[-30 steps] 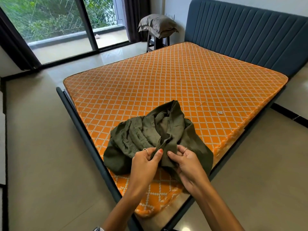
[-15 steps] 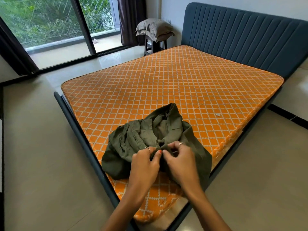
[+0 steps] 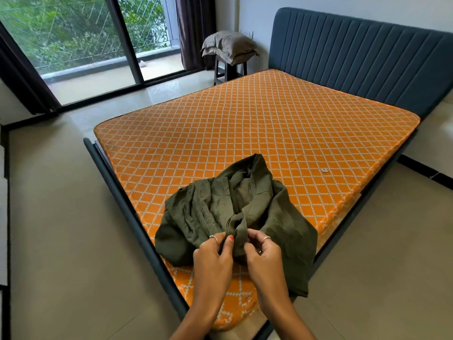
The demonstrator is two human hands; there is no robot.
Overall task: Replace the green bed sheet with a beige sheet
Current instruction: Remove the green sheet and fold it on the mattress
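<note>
Compared to half a second ago, the two hands have pulled a little apart, and a strip of the green fabric now shows between them where they were nearly knuckle to knuckle. The fingers (image 3: 229,241) of the left hand (image 3: 212,256) are curled in, pinching a fold of the green sheet (image 3: 220,212), and the right hand (image 3: 263,253) is pinching the same bunched bit from the other side, thumb and fingers closed on the cloth. Rings on both hands, btw. The sheet is just a crumpled heap sitting on the near corner of the bare orange mattress (image 3: 257,133), with one edge drooping off the right side toward the floor. The mattress sits on a dark blue bed frame (image 3: 127,204) with a padded headboard (image 3: 355,52). Over by the wall, a stool (image 3: 229,69) has grey-beige pillows (image 3: 229,46) stacked on it.
</note>
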